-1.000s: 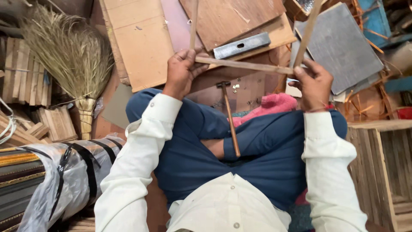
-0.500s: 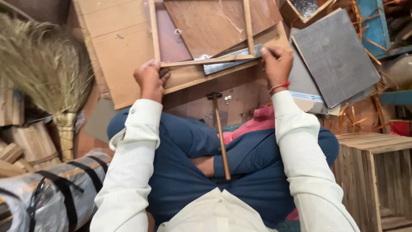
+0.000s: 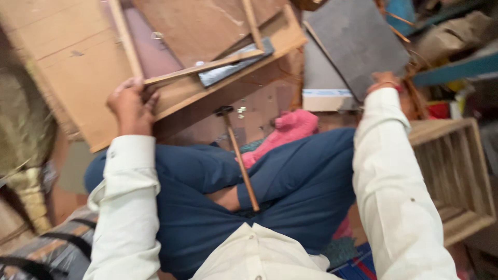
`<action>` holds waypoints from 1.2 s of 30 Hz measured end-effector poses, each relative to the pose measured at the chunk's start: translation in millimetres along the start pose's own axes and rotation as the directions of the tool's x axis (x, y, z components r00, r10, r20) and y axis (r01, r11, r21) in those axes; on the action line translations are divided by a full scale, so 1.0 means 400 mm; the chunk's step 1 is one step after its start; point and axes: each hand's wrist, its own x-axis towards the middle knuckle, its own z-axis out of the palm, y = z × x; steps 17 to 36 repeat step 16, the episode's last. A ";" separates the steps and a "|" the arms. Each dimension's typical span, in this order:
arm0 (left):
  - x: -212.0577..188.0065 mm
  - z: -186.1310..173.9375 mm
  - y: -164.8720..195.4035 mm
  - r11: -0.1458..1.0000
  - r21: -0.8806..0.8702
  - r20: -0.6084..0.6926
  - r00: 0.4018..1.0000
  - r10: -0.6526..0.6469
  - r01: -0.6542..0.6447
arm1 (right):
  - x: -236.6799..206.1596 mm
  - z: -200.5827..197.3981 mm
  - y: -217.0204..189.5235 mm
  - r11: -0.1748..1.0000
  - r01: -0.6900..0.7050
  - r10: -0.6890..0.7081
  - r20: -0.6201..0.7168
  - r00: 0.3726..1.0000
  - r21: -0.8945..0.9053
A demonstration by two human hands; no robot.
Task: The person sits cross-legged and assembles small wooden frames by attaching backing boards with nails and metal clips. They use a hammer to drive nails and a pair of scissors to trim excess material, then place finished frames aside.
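My left hand (image 3: pixel 129 103) grips the corner of a thin wooden strip frame (image 3: pixel 202 67), which lies tilted over plywood boards (image 3: pixel 72 62) in front of me. Away from the frame at the upper right, my right hand (image 3: pixel 385 82) is stretched out next to a dark grey board (image 3: pixel 358 41). My white sleeve hides most of it, so its fingers do not show. A hammer (image 3: pixel 239 158) with a wooden handle rests across my crossed legs in blue trousers, head pointing away from me.
A pink cloth (image 3: pixel 290 129) lies by my knee, with a white box (image 3: pixel 327 98) behind it. A slatted wooden crate (image 3: pixel 451 171) stands at the right. A straw broom (image 3: pixel 23 135) and a striped bundle (image 3: pixel 46 249) sit at the left.
My right hand has let go of the frame and swung out to the right toward the grey board. The left hand still holds the frame, now tilted. The view has shifted right.
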 end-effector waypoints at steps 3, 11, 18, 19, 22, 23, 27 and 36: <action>-0.038 0.004 0.019 0.997 0.058 -0.007 0.998 -0.054 0.055 | 0.003 -0.028 0.034 0.984 -0.147 0.152 0.041 0.988 -0.099; -0.066 0.033 0.045 0.996 0.075 -0.045 0.998 -0.038 0.041 | -0.048 -0.051 -0.006 0.878 -0.340 0.438 0.278 0.855 -0.336; -0.058 0.031 0.045 0.997 0.069 -0.029 0.999 -0.042 0.044 | -0.065 -0.036 0.023 0.947 -0.297 0.320 0.284 0.904 -0.123; -0.058 0.031 0.045 0.997 0.069 -0.029 0.999 -0.042 0.044 | -0.065 -0.036 0.023 0.947 -0.297 0.320 0.284 0.904 -0.123; -0.058 0.031 0.045 0.997 0.069 -0.029 0.999 -0.042 0.044 | -0.065 -0.036 0.023 0.947 -0.297 0.320 0.284 0.904 -0.123; -0.058 0.031 0.045 0.997 0.069 -0.029 0.999 -0.042 0.044 | -0.065 -0.036 0.023 0.947 -0.297 0.320 0.284 0.904 -0.123; -0.058 0.031 0.045 0.997 0.069 -0.029 0.999 -0.042 0.044 | -0.065 -0.036 0.023 0.947 -0.297 0.320 0.284 0.904 -0.123; -0.058 0.031 0.045 0.997 0.069 -0.029 0.999 -0.042 0.044 | -0.065 -0.036 0.023 0.947 -0.297 0.320 0.284 0.904 -0.123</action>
